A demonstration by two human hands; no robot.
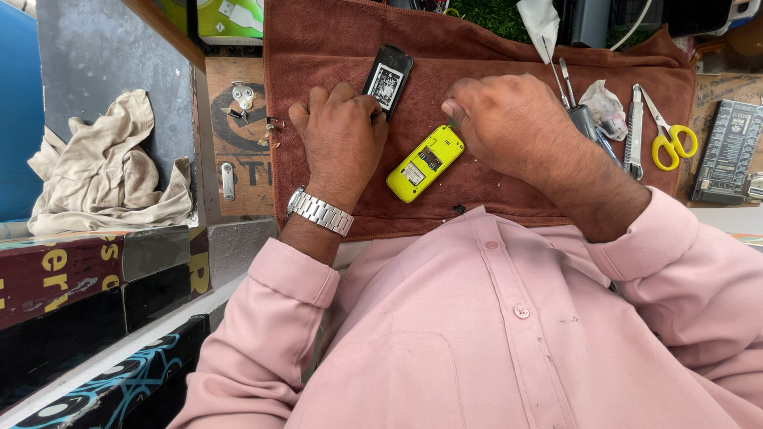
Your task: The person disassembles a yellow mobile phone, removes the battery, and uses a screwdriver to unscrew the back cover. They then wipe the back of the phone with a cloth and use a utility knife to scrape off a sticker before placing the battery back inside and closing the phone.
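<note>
A yellow phone body (425,163) lies back-up and open on a brown towel (493,48), tilted diagonally. My right hand (505,119) hovers over its upper end with the fingers pinched together; a thin dark tool tip (452,124) shows below them, touching the phone. My left hand (342,139), with a metal watch at the wrist, rests on the towel just left of the phone. Its curled fingertips press on the lower end of a black phone part (387,79) with a white label.
Right of my right hand lie tweezers (565,79), a crumpled tissue (604,107), a metal knife (633,131) and yellow-handled scissors (674,143). A black ribbed device (727,151) sits at the far right. A beige rag (103,171) and a wooden board (238,119) are on the left.
</note>
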